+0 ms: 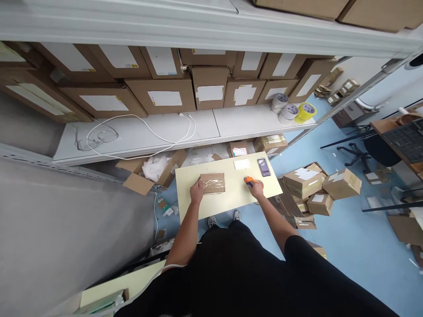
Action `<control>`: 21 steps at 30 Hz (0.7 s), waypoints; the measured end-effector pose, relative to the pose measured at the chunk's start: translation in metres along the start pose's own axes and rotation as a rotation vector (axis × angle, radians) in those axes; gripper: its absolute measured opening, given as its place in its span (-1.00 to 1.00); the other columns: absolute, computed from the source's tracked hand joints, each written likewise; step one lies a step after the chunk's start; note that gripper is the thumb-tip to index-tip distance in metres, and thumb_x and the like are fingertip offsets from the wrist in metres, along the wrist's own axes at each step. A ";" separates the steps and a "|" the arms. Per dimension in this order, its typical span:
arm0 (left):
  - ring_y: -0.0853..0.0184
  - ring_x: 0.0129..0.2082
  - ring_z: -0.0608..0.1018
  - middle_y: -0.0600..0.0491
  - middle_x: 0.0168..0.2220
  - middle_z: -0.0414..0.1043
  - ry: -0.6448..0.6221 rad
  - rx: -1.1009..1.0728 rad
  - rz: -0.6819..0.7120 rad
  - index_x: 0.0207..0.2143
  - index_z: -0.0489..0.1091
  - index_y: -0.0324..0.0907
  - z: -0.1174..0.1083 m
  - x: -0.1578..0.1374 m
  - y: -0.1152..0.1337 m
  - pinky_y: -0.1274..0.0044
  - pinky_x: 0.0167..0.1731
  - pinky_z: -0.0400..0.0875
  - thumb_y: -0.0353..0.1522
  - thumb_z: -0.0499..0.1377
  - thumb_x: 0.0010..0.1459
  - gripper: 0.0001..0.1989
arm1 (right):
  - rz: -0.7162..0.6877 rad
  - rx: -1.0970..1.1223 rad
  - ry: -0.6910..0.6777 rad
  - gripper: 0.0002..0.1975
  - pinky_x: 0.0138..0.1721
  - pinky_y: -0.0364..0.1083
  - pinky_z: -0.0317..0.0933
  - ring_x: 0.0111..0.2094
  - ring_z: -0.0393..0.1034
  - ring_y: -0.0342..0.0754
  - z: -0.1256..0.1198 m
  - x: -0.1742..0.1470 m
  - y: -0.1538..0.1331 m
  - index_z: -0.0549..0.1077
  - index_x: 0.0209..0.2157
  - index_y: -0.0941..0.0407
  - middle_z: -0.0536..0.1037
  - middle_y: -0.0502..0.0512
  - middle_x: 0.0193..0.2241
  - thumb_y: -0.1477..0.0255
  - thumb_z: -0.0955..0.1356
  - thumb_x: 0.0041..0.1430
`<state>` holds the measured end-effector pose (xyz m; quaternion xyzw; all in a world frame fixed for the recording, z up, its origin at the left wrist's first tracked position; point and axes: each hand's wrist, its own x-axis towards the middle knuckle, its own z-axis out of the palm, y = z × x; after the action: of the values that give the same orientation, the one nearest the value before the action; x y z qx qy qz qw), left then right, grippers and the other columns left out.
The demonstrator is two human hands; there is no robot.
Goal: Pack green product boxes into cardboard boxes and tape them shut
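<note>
A small flat cardboard box [213, 183] with shiny clear tape across its top lies on the pale yellow table [228, 204]. My left hand [197, 191] grips its left edge, thumb near the upper corner. To the right, my right hand [256, 189] is closed around an orange and dark tape dispenser [250, 180], resting at or just above the tabletop; the fingers partly hide it. Beyond it lie a white paper slip [242, 164] and a dark purple item [264, 167], blurred out by pixels.
A white shelf [238, 121] behind the table holds labelled cardboard boxes [167, 94], tape rolls [288, 112], a white cable [148, 127] and glasses [104, 135]. An open box [155, 169] sits below. Stacked cartons [307, 180] stand on the floor at right.
</note>
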<state>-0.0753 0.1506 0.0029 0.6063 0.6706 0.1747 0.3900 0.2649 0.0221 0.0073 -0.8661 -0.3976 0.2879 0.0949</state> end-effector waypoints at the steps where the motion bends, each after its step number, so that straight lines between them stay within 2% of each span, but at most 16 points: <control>1: 0.07 0.13 0.59 -0.11 0.13 0.59 -0.004 0.000 -0.001 0.31 0.42 -0.13 0.000 -0.001 0.001 0.34 0.18 0.40 -0.12 -0.08 0.49 -0.46 | -0.077 0.171 0.002 -0.62 0.23 0.06 0.21 0.22 0.41 0.21 0.008 -0.006 -0.014 0.58 0.08 0.12 0.61 0.30 0.11 0.27 0.39 0.30; 4: 0.04 0.13 0.59 -0.13 0.13 0.58 -0.030 0.000 -0.015 0.31 0.43 -0.14 0.000 -0.003 0.006 0.30 0.19 0.39 -0.14 -0.05 0.48 -0.47 | -0.252 0.666 -0.106 -0.46 0.35 0.10 0.13 0.30 0.35 0.16 0.040 -0.030 -0.064 0.58 0.12 0.05 0.55 0.17 0.22 0.01 0.38 0.27; 6: 0.03 0.13 0.59 -0.17 0.09 0.60 -0.057 -0.027 -0.037 0.26 0.47 -0.17 -0.001 -0.004 0.010 0.28 0.19 0.39 -0.15 -0.06 0.48 -0.48 | -0.238 0.834 -0.179 -0.31 0.40 0.12 0.08 0.35 0.28 0.17 0.061 -0.046 -0.097 0.54 0.19 0.05 0.48 0.15 0.28 -0.03 0.47 0.13; 9: 0.06 0.17 0.56 -0.17 0.13 0.58 -0.072 -0.200 -0.033 0.23 0.49 -0.22 -0.005 -0.004 0.016 0.29 0.22 0.38 -0.20 -0.04 0.47 -0.51 | -0.195 1.034 -0.157 -0.16 0.42 0.13 0.07 0.39 0.22 0.18 0.072 -0.062 -0.122 0.43 0.30 0.08 0.38 0.18 0.35 0.02 0.52 0.05; 12: 0.16 0.27 0.49 -0.12 0.27 0.46 -0.106 -0.509 0.076 0.38 0.30 -0.17 -0.009 -0.007 0.018 0.36 0.27 0.34 -0.23 0.05 0.42 -0.46 | -0.213 1.173 -0.092 -0.15 0.39 0.18 0.12 0.34 0.31 0.18 0.056 -0.065 -0.115 0.33 0.37 0.06 0.45 0.22 0.30 0.10 0.50 0.09; 15: 0.14 0.36 0.40 -0.14 0.34 0.37 -0.229 -0.732 0.217 0.47 0.14 -0.14 -0.007 -0.014 0.016 0.35 0.29 0.33 -0.25 0.19 0.30 -0.28 | -0.245 1.156 -0.020 -0.23 0.37 0.22 0.13 0.33 0.32 0.18 0.033 -0.060 -0.091 0.34 0.36 0.03 0.49 0.22 0.27 0.18 0.45 0.14; 18: 0.06 0.43 0.28 -0.15 0.41 0.26 -0.241 -0.728 0.218 0.40 0.27 -0.13 0.003 -0.022 0.011 0.30 0.32 0.29 -0.28 0.25 0.23 -0.31 | -0.183 0.986 0.028 -0.29 0.40 0.21 0.09 0.41 0.19 0.19 0.022 -0.055 -0.069 0.43 0.29 0.00 0.41 0.18 0.34 0.27 0.47 0.07; 21: 0.04 0.41 0.32 -0.16 0.37 0.32 -0.231 -0.624 0.121 0.31 0.38 -0.15 0.020 -0.028 0.006 0.28 0.29 0.32 -0.26 0.24 0.25 -0.42 | -0.132 0.924 0.052 -0.29 0.42 0.19 0.05 0.43 0.15 0.19 0.025 -0.056 -0.052 0.43 0.28 0.03 0.33 0.20 0.38 0.29 0.45 0.05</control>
<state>-0.0572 0.1205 0.0031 0.5123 0.4990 0.3244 0.6191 0.1888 0.0138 0.0312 -0.7127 -0.2795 0.4063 0.4988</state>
